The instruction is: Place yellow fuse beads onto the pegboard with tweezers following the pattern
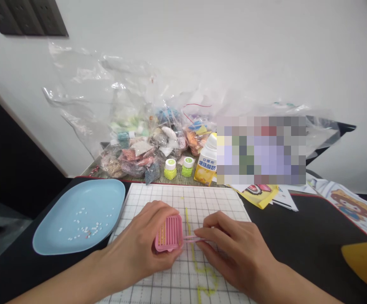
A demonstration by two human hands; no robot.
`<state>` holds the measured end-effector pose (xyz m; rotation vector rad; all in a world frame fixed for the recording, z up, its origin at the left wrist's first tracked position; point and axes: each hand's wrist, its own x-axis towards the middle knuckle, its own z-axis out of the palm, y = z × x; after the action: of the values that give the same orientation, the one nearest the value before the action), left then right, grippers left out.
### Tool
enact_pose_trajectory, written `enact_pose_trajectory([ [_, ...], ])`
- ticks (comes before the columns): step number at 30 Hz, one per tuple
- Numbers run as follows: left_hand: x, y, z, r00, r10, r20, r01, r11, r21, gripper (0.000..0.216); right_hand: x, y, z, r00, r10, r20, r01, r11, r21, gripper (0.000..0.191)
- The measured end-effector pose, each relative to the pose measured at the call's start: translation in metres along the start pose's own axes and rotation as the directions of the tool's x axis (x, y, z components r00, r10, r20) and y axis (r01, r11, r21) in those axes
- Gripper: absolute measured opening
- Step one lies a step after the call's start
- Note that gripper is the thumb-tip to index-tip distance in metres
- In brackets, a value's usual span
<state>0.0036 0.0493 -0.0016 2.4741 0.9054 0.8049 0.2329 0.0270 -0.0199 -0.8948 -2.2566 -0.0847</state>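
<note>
My left hand (141, 247) is closed around a small pink ridged tray (168, 233), holding it on the white gridded pegboard (209, 200). My right hand (234, 249) pinches pink tweezers (192, 238) whose tips point left toward the pink tray. A thin line of yellow beads (188, 219) runs down the board between the two hands and bends into a shape near the front edge.
A light blue plate (57, 236) with several small white beads lies at the left. Behind the board stand two green bead jars (170, 169), a white and yellow bottle (207, 162) and clear bags of coloured beads (139, 152). Printed pattern sheets (354, 207) lie at the right.
</note>
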Motion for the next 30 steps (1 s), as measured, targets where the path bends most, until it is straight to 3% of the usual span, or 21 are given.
enact_pose_trajectory([
  [9, -0.002, 0.0, 0.0, 1.0, 0.017, -0.016, -0.017, 1.0, 0.007, 0.034, 0.002, -0.002, -0.002, 1.0, 0.004, 0.01, -0.004, 1.0, 0.01, 0.014],
  [13, -0.001, 0.001, -0.001, 1.0, 0.004, -0.002, -0.004, 1.0, 0.001, 0.04, 0.006, 0.003, -0.005, 0.995, 0.011, -0.1, -0.014, 1.0, -0.022, 0.01],
  [17, -0.001, 0.0, -0.001, 0.999, -0.014, 0.034, 0.014, 1.0, 0.003, 0.048, 0.008, 0.015, -0.002, 0.971, 0.109, -0.211, -0.135, 0.985, -0.11, 0.011],
  [21, -0.001, 0.0, 0.0, 0.998, 0.006, 0.069, -0.007, 1.0, 0.014, 0.054, 0.007, 0.024, 0.005, 0.968, 0.165, -0.188, -0.198, 0.965, -0.174, 0.02],
  [30, 0.001, 0.002, -0.001, 0.996, 0.019, 0.086, -0.022, 0.999, 0.035, 0.055, 0.017, 0.025, 0.008, 0.973, 0.149, -0.178, -0.18, 0.969, -0.17, 0.022],
])
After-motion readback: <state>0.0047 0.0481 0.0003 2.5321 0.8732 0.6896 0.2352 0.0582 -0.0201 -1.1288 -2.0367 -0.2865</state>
